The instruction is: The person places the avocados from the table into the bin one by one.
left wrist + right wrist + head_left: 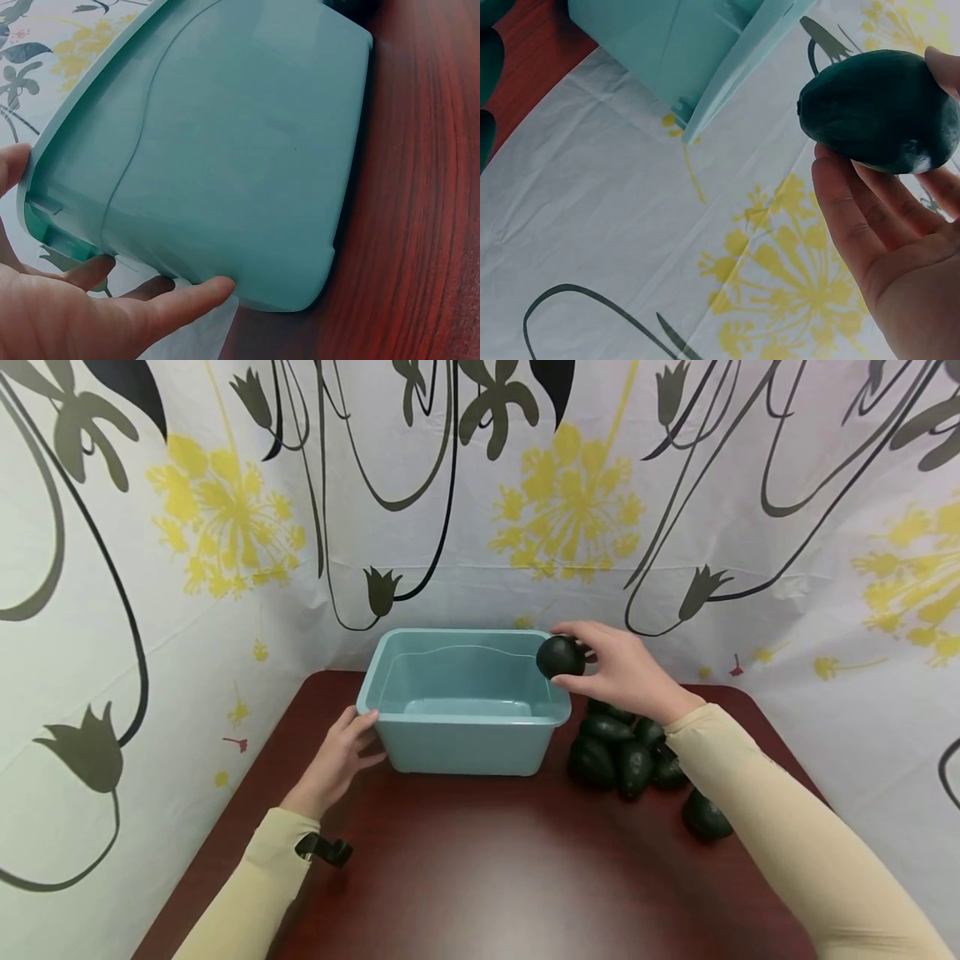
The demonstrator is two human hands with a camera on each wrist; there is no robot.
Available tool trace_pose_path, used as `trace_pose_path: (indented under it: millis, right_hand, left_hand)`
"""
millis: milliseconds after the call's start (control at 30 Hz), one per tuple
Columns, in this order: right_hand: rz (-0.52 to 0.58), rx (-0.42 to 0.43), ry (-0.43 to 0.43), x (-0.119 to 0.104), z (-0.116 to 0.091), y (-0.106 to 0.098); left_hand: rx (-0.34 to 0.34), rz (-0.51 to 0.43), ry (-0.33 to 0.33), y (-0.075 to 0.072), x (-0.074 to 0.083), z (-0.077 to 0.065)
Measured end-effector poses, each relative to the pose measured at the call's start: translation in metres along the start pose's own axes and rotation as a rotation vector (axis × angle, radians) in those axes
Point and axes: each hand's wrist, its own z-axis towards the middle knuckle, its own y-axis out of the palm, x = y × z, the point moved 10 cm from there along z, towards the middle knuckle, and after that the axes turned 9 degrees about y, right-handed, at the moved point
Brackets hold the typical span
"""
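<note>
The head view is bright, the table (517, 885) glaring at six o'clock; the right wrist view is dimmer, the avocado (877, 112) glinting.

Right hand (622, 670) grips, raised higher than the left hand (337, 762).

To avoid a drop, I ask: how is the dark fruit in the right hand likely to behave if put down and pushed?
The dark fruit would probably roll unevenly, since it is rounded but oval. It looks glossy, so it may be slightly slippery in the right hand.
</note>
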Motion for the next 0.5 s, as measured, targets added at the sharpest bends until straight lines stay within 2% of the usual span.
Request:
trace_pose_path:
  millis: [267, 500]
  right_hand:
    - [-0.007, -0.053, -0.026, -0.007, 0.015, 0.009]
    - [-0.056, -0.124, -0.048, -0.015, 0.026, 0.022]
  left_hand:
    - [0.008, -0.003, 0.008, 0.0, -0.002, 0.0]
    - [0.023, -0.009, 0.017, 0.0, -0.002, 0.001]
